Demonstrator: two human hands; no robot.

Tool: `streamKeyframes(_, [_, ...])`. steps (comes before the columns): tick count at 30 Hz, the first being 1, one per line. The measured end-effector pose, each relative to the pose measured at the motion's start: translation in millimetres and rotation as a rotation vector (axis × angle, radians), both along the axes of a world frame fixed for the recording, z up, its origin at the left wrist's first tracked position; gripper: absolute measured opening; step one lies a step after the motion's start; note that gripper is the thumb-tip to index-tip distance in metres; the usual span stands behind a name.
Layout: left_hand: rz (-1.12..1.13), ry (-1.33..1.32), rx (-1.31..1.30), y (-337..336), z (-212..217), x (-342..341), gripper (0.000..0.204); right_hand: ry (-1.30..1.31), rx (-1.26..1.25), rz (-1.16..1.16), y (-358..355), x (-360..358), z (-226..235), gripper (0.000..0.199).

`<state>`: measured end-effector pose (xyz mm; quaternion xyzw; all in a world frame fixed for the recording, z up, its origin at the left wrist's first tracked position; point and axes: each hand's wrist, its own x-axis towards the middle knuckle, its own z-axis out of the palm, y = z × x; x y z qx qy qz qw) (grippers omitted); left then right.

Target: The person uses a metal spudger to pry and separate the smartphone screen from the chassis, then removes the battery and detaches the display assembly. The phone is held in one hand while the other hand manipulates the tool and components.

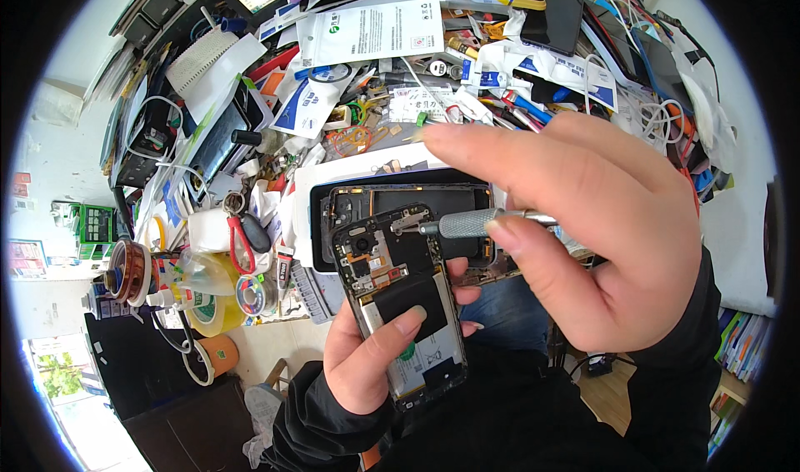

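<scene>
An opened smartphone [400,305], its back off, shows its camera module, circuit board and battery. My left hand [358,359] grips it tilted, with the thumb across the battery and fingertips round the far side. My right hand [592,222] pinches a slim silver tool with a knurled handle [467,224] between thumb and index finger. The tool's thin tip meets or hovers just over the upper part of the board; contact cannot be made out. Behind the phone, a dark phone shell [392,197] sits in a white tray or box [304,214], partly covered by the phone.
The bench ahead is heaped with small parts, cables and packets, among them a white bag [371,32]. Red-handled pliers [242,243], a solder spool [254,293] and a yellow tape roll [217,307] lie at left. Several phones [554,18] lie at the far right.
</scene>
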<state>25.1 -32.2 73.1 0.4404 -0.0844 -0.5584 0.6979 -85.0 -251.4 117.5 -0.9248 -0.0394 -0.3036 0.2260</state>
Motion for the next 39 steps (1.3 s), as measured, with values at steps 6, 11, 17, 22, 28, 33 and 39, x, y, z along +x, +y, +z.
streamKeyframes(6, [-0.027,-0.008,-0.028,0.6,-10.8,-0.6,0.052,0.034,0.122,-0.006,3.9,3.7,-7.4,0.051])
streamKeyframes(11, [-0.02,0.026,0.007,5.1,-12.8,3.1,0.049,0.065,0.1,0.024,1.1,9.2,-9.7,0.062])
streamKeyframes(17, [-0.013,-0.017,0.015,6.3,-14.6,1.8,0.046,0.089,0.015,-0.038,4.2,7.4,-2.6,0.054])
streamKeyframes(22, [-0.035,-0.066,0.028,7.3,-16.8,1.0,0.043,0.126,0.121,0.002,5.8,3.2,-2.0,0.059])
streamKeyframes(28, [-0.052,-0.059,0.038,7.8,-20.5,-0.2,0.043,0.177,0.06,0.016,4.3,4.6,-5.0,0.047])
streamKeyframes(33, [-0.037,-0.02,0.041,10.0,-18.7,-0.3,0.044,0.272,0.186,-0.011,8.6,0.3,-1.0,0.068])
streamKeyframes(39, [-0.009,-0.048,0.054,9.2,-15.1,-0.1,0.044,0.282,0.013,0.071,1.7,4.4,-0.9,0.063])
